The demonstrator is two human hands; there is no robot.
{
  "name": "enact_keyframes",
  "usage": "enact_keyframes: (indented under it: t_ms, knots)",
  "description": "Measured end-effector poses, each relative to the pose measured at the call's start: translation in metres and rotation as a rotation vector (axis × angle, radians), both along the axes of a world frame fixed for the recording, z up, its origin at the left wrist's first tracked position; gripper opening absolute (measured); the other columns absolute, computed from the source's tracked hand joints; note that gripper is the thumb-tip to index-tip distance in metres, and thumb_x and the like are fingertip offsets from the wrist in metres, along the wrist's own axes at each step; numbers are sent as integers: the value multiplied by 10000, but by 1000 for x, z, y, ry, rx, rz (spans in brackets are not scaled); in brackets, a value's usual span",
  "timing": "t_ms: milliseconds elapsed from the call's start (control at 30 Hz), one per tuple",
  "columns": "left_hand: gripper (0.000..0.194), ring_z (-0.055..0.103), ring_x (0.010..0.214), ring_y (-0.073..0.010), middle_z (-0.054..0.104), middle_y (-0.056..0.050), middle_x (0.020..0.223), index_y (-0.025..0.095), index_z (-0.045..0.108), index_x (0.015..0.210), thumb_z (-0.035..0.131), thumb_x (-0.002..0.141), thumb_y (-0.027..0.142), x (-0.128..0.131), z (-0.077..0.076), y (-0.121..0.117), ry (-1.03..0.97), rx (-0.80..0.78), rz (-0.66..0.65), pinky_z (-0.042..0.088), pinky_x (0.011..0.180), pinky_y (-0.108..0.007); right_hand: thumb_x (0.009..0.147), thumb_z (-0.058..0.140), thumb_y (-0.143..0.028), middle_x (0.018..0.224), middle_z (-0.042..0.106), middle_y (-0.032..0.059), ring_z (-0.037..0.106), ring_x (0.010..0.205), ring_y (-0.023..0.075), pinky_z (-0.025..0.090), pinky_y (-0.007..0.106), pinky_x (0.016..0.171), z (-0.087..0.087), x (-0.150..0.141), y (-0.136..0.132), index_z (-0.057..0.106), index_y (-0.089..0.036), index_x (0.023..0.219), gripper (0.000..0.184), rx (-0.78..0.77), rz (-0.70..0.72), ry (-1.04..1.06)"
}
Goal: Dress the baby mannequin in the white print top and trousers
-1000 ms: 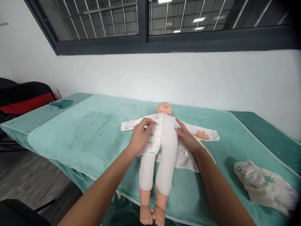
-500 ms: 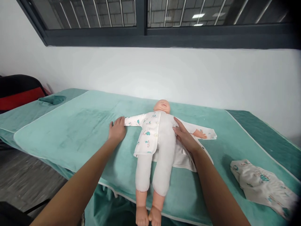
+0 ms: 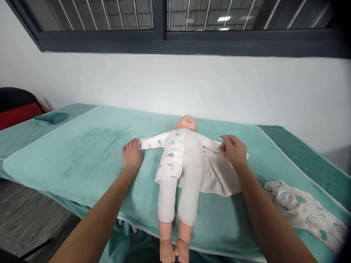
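Observation:
A baby doll [image 3: 190, 164] lies on its back, bare feet toward me, its body and legs white and padded. It wears a white jacket [image 3: 170, 155] with a green print; one front panel covers the chest, while the other panel [image 3: 219, 175] is spread flat at the right, lining up. My left hand [image 3: 132, 155] is closed round the cuff end of the left-side sleeve, hiding the doll's hand there. My right hand [image 3: 234, 149] is closed at the doll's outstretched right-side arm, fingertips pinched near the forearm; the doll's hand is hidden behind it.
The doll rests on a green padded sheet [image 3: 82, 157] over a bed against a white wall. A folded printed white garment [image 3: 304, 208] lies at the right. A red and black object [image 3: 20, 109] stands at the far left, and a barred window [image 3: 164, 33] is above.
My right hand has moved right from the doll's chest side out to its arm and closed there. My left hand stays at the other sleeve's end. The view has shifted slightly.

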State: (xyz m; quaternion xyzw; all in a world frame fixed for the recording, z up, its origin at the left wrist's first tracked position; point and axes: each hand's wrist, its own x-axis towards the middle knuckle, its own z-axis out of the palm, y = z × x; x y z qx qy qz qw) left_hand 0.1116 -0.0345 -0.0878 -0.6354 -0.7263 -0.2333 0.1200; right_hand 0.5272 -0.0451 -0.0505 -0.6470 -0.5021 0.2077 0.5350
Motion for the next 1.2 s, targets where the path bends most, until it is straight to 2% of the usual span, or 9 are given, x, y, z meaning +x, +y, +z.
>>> enact_keyframes:
  t_ms: [67, 133, 267, 367, 500, 667, 767, 967, 1200]
  knots:
    - [545, 518, 1288, -318, 576, -117, 1435, 177, 549, 1355, 365, 856, 55, 0, 1, -1, -15, 8, -7, 376, 1045, -466, 833, 558, -452, 798, 736, 56, 636, 747, 201, 462, 315, 714, -5, 22, 5, 735, -199, 989, 346, -46, -136, -201]
    - [525, 528, 1278, -312, 591, -108, 1417, 190, 573, 1313, 375, 847, 48, 0, 2, -2, -32, 11, -12, 394, 1017, -456, 830, 540, -417, 935, 756, 97, 639, 857, 231, 441, 344, 771, -14, 36, 8, 746, -193, 941, 324, -144, -153, -338]
    - [509, 554, 1235, -312, 637, -119, 1342, 184, 587, 1270, 389, 826, 35, -1, 3, -2, -45, 3, 11, 412, 972, -441, 837, 519, -422, 966, 759, 98, 640, 889, 243, 442, 360, 802, -25, 42, 7, 754, -193, 863, 329, -185, -129, -277]
    - [500, 561, 1222, -306, 644, -116, 1327, 178, 596, 1254, 396, 820, 31, -1, 3, -2, -35, -10, 19, 407, 968, -428, 803, 572, -392, 853, 758, 73, 661, 848, 233, 484, 346, 792, -23, 40, 3, 748, -199, 800, 262, -150, -140, -53]
    - [472, 568, 1209, -297, 652, -112, 1316, 178, 605, 1239, 401, 836, 42, 0, 3, -2, -19, -8, 17, 401, 966, -417, 774, 637, -293, 717, 742, 53, 705, 741, 208, 576, 320, 716, -20, 41, 1, 702, -198, 829, 128, -43, -93, 493]
    - [453, 579, 1184, -291, 676, -103, 1267, 177, 616, 1216, 402, 840, 42, 1, 3, -2, -8, -5, 13, 393, 960, -403, 864, 574, -147, 1055, 752, 79, 719, 1047, 163, 604, 285, 919, -17, 43, 3, 637, -191, 981, 140, 123, 120, 1127]
    - [450, 577, 1183, -294, 680, -100, 1257, 176, 614, 1219, 397, 846, 48, 1, 4, -2, -6, -11, 12, 393, 952, -405, 865, 556, -44, 1231, 689, 51, 674, 1147, 109, 579, 234, 970, -15, 39, 4, 602, -223, 1083, 285, 90, 184, 1263]
    - [444, 574, 1188, -294, 684, -107, 1249, 171, 613, 1225, 408, 848, 60, 2, 5, -3, 14, -18, 8, 388, 959, -402, 736, 708, -9, 1177, 715, 45, 678, 1152, 139, 588, 235, 953, -17, 32, 0, 621, -222, 989, 341, 3, 236, 1153]
    - [450, 582, 1178, -316, 691, -120, 1228, 166, 631, 1204, 402, 832, 57, 1, 6, -3, 2, -3, -16, 418, 936, -429, 668, 834, -186, 1071, 761, 53, 693, 1101, 189, 549, 295, 1006, -20, 25, 2, 664, -214, 880, 274, -100, 233, 618]
